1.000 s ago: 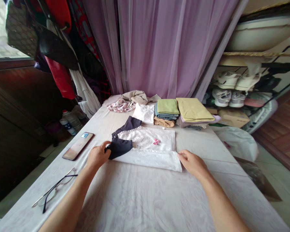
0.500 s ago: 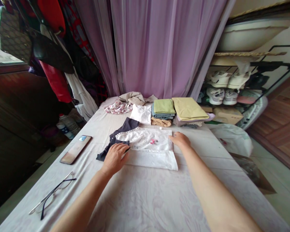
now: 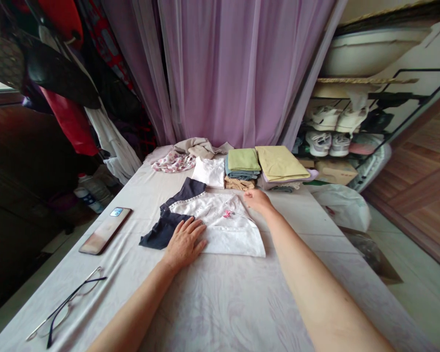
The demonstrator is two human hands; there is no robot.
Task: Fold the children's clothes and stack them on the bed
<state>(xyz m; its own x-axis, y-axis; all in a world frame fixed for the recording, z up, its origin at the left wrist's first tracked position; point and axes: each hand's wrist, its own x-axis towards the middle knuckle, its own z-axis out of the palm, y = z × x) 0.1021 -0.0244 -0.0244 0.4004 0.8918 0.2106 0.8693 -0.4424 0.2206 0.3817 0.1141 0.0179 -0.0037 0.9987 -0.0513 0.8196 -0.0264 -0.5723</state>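
Observation:
A white shirt (image 3: 220, 208) with dark navy sleeves (image 3: 165, 229), a dotted trim and a small pink motif lies partly folded on the cloth-covered table. My left hand (image 3: 186, 242) rests flat on its near side, beside the nearer navy sleeve, fingers spread. At the far right corner of the shirt, my right hand (image 3: 258, 199) is closed, fingertips pinched at the fabric edge. That right edge now runs slantwise, and the near white layer sticks out below it.
Behind the shirt sit a folded white garment (image 3: 209, 172), a stack with green cloth (image 3: 244, 160) on top, and a yellow-topped stack (image 3: 281, 164). Crumpled floral cloth (image 3: 173, 161) lies back left. A phone (image 3: 105, 231) and eyeglasses (image 3: 66, 305) are on the left.
My right hand has moved inward and slightly away from me, drawing the shirt's far right corner leftward. My left hand has settled flatter on the shirt. The view has shifted slightly.

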